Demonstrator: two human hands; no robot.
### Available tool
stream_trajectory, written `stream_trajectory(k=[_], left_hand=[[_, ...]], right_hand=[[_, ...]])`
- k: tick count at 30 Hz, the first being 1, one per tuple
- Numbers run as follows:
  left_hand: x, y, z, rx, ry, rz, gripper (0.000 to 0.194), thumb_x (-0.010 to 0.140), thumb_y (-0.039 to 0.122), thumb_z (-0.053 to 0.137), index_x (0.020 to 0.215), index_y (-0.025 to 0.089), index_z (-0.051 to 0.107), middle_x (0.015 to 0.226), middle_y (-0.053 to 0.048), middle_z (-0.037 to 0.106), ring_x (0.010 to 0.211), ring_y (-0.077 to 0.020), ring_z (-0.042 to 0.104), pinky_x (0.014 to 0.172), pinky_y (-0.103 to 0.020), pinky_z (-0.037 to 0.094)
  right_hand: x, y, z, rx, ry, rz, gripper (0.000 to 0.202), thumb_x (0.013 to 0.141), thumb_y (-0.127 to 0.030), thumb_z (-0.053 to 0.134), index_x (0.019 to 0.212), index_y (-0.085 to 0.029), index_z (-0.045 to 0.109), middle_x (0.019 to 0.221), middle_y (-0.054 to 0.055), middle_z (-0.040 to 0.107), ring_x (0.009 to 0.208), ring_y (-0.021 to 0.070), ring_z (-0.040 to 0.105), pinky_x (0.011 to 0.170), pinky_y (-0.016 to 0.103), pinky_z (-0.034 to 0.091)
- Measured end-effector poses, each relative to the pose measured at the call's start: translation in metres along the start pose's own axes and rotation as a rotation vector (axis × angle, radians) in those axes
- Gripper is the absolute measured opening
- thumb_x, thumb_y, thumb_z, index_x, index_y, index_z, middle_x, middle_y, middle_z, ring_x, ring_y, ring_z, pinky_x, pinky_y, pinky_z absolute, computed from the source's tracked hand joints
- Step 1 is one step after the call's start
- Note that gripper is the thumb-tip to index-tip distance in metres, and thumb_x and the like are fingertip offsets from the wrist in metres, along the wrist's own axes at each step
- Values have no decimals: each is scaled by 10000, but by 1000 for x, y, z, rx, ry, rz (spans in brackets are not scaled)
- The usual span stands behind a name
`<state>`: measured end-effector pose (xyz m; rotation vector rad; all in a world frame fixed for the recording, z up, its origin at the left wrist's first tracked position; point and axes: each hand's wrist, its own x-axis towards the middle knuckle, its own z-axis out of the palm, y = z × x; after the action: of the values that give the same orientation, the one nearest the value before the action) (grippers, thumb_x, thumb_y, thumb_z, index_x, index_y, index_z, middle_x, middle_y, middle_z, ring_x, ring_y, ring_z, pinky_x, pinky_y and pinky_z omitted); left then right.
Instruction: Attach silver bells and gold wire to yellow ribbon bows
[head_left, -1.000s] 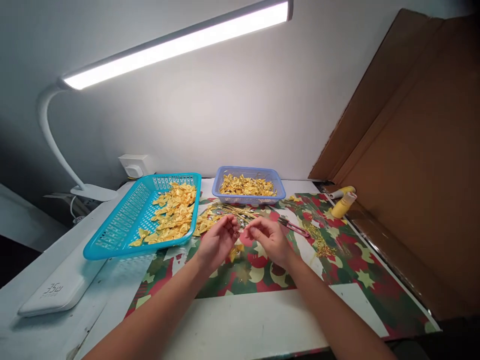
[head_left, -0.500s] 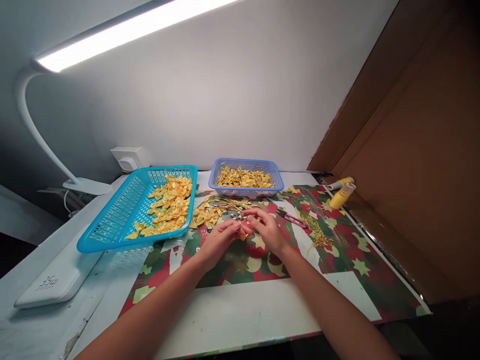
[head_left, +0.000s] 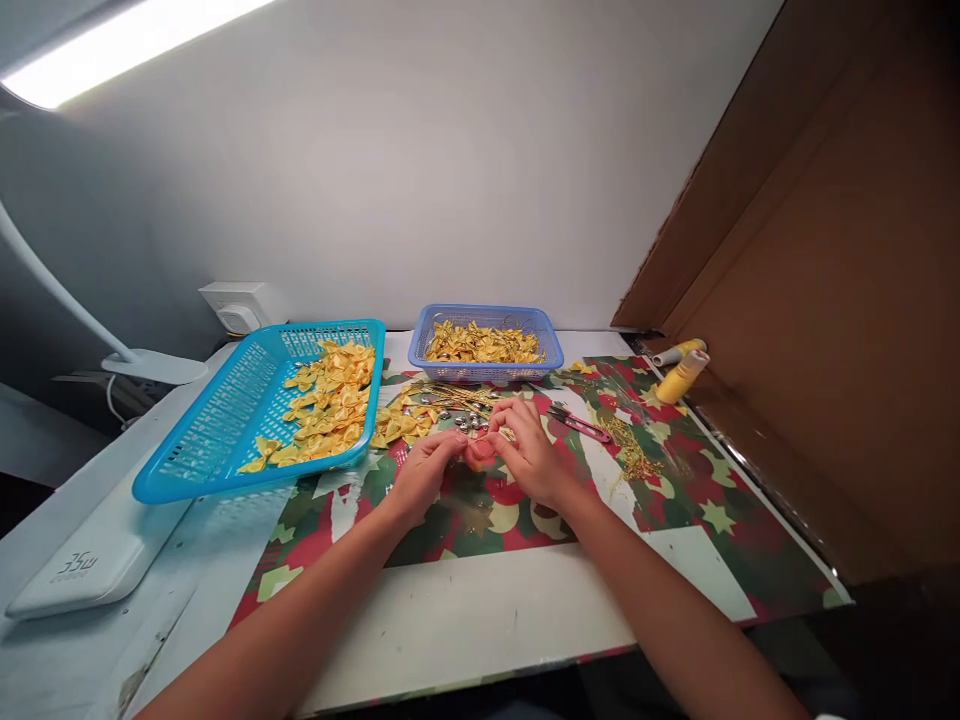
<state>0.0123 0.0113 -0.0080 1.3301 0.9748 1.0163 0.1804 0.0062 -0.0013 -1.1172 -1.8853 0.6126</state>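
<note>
My left hand [head_left: 426, 474] and my right hand [head_left: 528, 458] face each other low over the patterned sheet. Each is pinched at the fingertips, but what they grip is too small and blurred to name. Just beyond the fingers lie several small silver bells [head_left: 466, 422] and a bundle of gold cords [head_left: 446, 395]. Loose yellow ribbon bows [head_left: 401, 424] are heaped to the left of them. Right of my right hand rests a pair of pink-handled thread snips [head_left: 583, 426], with a tangle of gold cord ends [head_left: 631, 455] beside it.
A turquoise basket [head_left: 255, 400] with yellow bows stands at the left. Behind my hands is a periwinkle basket [head_left: 487, 372] of bows and gold cords. Yellow thread spools [head_left: 681, 378] stand near a cardboard panel [head_left: 810, 300]. A white power bank [head_left: 97, 565] and lamp [head_left: 142, 40] are at far left.
The fingertips of my hands have drawn slightly apart, both now pinching. A yellow scrap seen under my fingers is now mostly hidden. The whole view has shifted a little.
</note>
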Motion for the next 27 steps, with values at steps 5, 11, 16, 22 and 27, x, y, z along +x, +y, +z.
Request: stream_trajectory(k=[5, 11, 16, 22, 27], left_hand=[[0, 1, -1, -19, -53, -23, 346, 738, 305, 507, 422, 170, 544, 643, -40, 577, 650, -152, 499, 579, -247, 401], [1, 2, -2, -180, -119, -78, 359, 677, 284, 509, 338, 176, 456, 572, -29, 483, 567, -126, 401, 485, -236, 343], [5, -3, -6, -253, -107, -59, 384, 660, 316, 498, 319, 184, 381, 533, -15, 417, 506, -106, 330, 454, -239, 317], [8, -5, -12, -329, -125, -72, 402, 654, 314, 502, 316, 196, 318, 486, -15, 380, 516, -116, 368, 480, -239, 357], [8, -2, -15, -378, -115, -79, 411, 665, 327, 525, 340, 195, 312, 476, 1, 357, 488, -105, 358, 478, -236, 366]], right_hand=[[-1, 1, 8, -99, 115, 6, 95, 905, -203, 469, 829, -218, 523, 1017, 69, 551, 1031, 234, 460, 923, 406, 376], [-1, 4, 13, -132, 155, 13, 84, 896, -202, 482, 821, -212, 517, 1002, 68, 568, 1019, 237, 468, 906, 405, 375], [-2, 3, 16, -122, 177, 30, 95, 899, -209, 468, 816, -217, 514, 973, 65, 576, 1009, 237, 475, 893, 402, 377], [0, 5, 14, -83, 163, 61, 108, 896, -217, 453, 801, -219, 504, 968, 62, 576, 1000, 232, 480, 885, 397, 378], [2, 6, 8, -36, 178, 93, 134, 892, -232, 439, 776, -217, 504, 955, 66, 579, 1001, 233, 492, 885, 401, 380]])
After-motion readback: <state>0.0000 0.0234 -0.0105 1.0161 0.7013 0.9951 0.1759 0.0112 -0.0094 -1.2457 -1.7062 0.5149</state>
